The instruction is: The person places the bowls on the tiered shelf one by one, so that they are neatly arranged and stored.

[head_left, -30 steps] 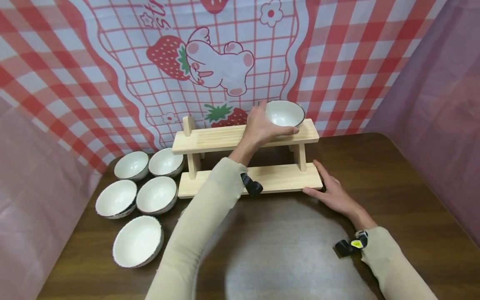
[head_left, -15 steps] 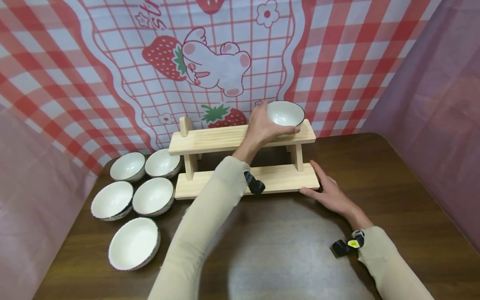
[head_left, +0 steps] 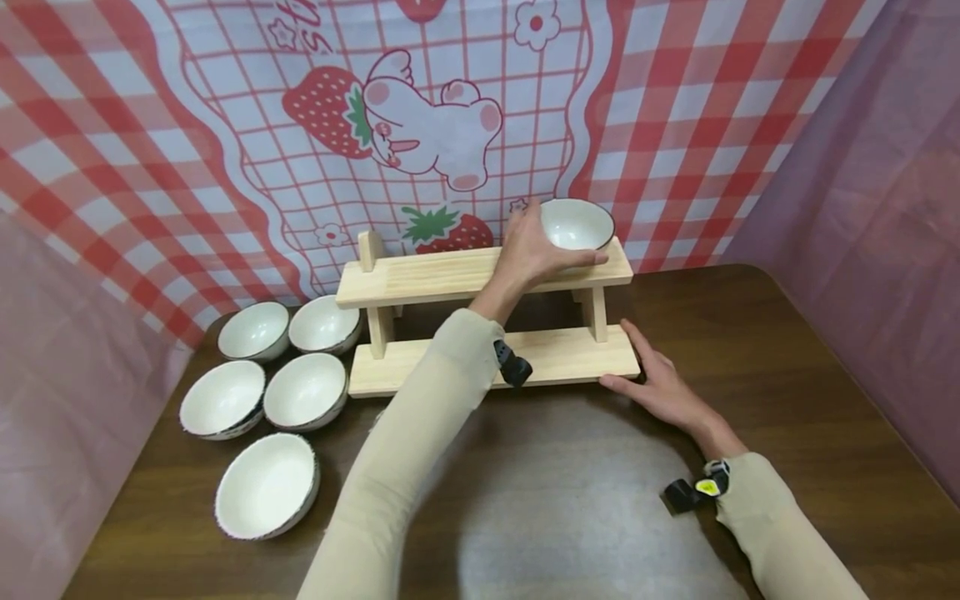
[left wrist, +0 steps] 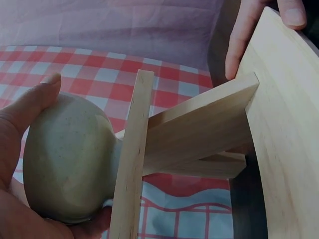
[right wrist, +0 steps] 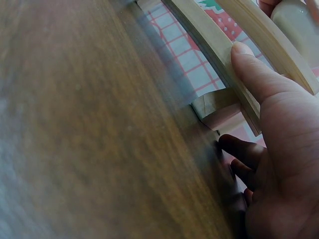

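Observation:
A white bowl (head_left: 577,223) with a dark rim sits at the right end of the upper board of a two-tier wooden shelf (head_left: 435,277). My left hand (head_left: 528,250) grips it from the left, thumb along the front and fingers behind. Seen in the left wrist view, the bowl's rounded outside (left wrist: 70,159) lies between thumb and fingers, its foot right at the board. My right hand (head_left: 660,385) holds the right end of the lower board (head_left: 562,354). Its thumb (right wrist: 244,50) presses the front edge, while the other fingers reach round the end.
Several similar white bowls (head_left: 306,390) stand at the left of the brown wooden table (head_left: 570,500), the nearest bowl (head_left: 267,486) towards the front. A red-and-white checked cloth (head_left: 675,125) hangs right behind the shelf, with pink cloth (head_left: 847,208) on the sides.
The left hand and its bowl have shifted slightly right along the upper board. The right hand keeps its hold on the lower board, and the view has shifted a little.

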`<state>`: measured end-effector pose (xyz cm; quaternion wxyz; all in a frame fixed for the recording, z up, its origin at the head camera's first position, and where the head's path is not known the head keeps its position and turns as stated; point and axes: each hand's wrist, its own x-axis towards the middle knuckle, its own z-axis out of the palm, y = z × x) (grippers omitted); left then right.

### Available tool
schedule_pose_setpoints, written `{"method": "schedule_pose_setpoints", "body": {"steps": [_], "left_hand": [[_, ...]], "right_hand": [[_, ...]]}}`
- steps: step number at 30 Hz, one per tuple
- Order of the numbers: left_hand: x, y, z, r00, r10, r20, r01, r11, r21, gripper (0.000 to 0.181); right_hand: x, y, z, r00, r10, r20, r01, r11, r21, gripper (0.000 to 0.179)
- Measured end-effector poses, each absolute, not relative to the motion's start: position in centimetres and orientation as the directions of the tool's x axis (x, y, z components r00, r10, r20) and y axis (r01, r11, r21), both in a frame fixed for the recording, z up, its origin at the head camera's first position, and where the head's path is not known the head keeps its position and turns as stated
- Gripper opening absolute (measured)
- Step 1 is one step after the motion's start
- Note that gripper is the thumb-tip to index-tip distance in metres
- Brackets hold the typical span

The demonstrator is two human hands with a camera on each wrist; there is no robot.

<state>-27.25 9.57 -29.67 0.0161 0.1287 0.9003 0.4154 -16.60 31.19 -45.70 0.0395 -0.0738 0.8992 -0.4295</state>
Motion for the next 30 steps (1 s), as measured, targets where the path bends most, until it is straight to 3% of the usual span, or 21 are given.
{"method": "schedule_pose_setpoints", "body": {"steps": [8,30], "left_hand": [[-27.1,9.4,-29.4,-0.966,0.251,0.063,0.214,0.639,0.739,0.122],[-26.3,7.6,-29.1,-0.971,0.207,0.12,0.23,0.662,0.713,0.113]], "right_hand": [[-16.7,31.1,-45.8,-0.986,-0.169,0.0,-0.106,0.613,-0.783,0.1],[-16.9,31.2,-46.2,-0.985,-0.17,0.01,-0.114,0.616,-0.779,0.1]]}}
